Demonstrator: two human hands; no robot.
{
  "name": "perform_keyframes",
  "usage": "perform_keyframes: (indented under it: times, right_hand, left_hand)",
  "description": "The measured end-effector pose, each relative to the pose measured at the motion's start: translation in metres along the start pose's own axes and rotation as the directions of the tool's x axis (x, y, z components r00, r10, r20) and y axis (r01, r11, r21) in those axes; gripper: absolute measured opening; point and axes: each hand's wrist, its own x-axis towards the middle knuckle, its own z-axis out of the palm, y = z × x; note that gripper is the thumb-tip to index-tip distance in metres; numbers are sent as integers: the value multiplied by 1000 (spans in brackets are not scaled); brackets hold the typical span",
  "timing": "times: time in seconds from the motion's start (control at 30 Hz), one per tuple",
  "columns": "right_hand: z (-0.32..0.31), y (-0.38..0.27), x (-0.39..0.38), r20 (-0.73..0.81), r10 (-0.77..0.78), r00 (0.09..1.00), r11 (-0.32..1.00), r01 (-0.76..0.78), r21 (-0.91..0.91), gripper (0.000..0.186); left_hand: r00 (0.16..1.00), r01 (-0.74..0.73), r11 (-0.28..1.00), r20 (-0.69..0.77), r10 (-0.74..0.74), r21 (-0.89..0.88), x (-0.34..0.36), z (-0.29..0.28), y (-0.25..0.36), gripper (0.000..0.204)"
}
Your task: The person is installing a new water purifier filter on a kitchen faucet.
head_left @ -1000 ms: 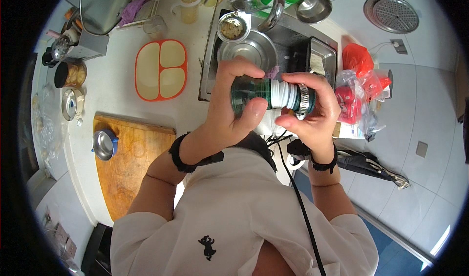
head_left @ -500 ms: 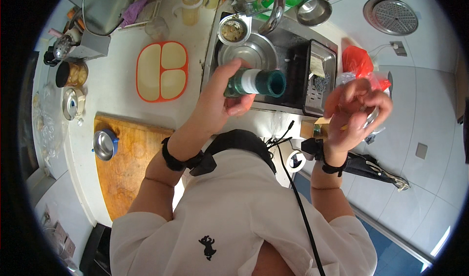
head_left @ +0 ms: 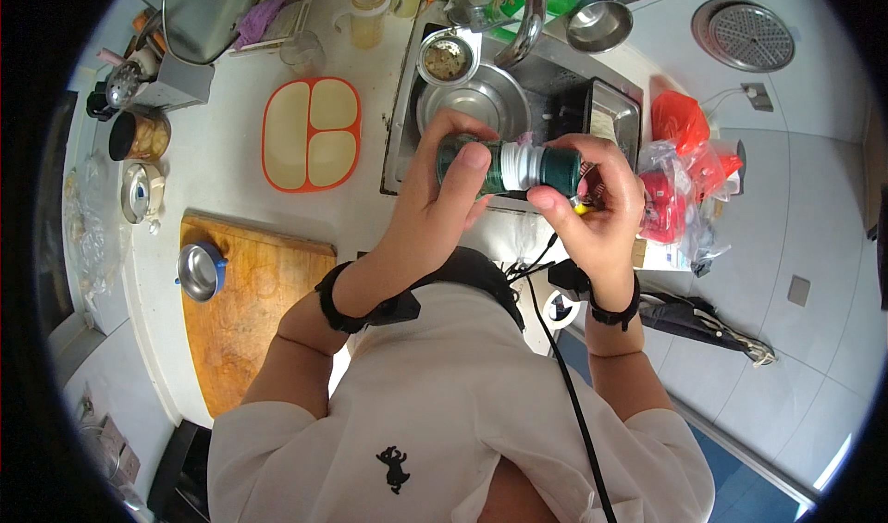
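Beyond the left fingers [head_left: 472, 164] and right fingers [head_left: 555, 212] spreads the sink [head_left: 592, 61]; between them, clamped from both ends, sits the green cylinder [head_left: 559, 166]. It looks light, stiff, perhaps slippery; its ribbed white band [head_left: 521, 167], between those grips, should hold best.

One held bottle [head_left: 523, 169], one divided plate [head_left: 289, 139] and two wristbands [head_left: 330, 303] show.

Left grip [head_left: 442, 185] curls in, thumb laid along the top — right grip [head_left: 606, 213] faces it, thumb and fingers arched in a clasp — forearms [head_left: 310, 327] angling forward, well apart.
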Motion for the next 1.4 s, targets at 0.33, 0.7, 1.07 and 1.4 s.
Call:
perform_keyframes:
  times: [0.33, 0.7, 1.07, 1.4]
  right_hand:
    - [-1, -6, -1, 235, 366, 901, 551, -413, 725, 26]
    - [-4, -1, 5, 359, 369, 857, 432, -500, 751, 21]
    - [-12, -25, 4, 224, 133, 966, 986, -106, -127, 38]
    - [3, -24, -23, 90, 110, 990, 988, -118, 96, 40]
  left_hand:
    - [910, 202, 932, 409, -65, -301, 11, -10, -13, 37]
    - [883, 322, 828, 461, -88, -459, 19, -10, -31, 46]
    - [775, -632, 730, 215, 595, 261, 10, -14, -28, 52]
    - [649, -760, 632, 221, 728, 150, 16, -4, -32, 57]
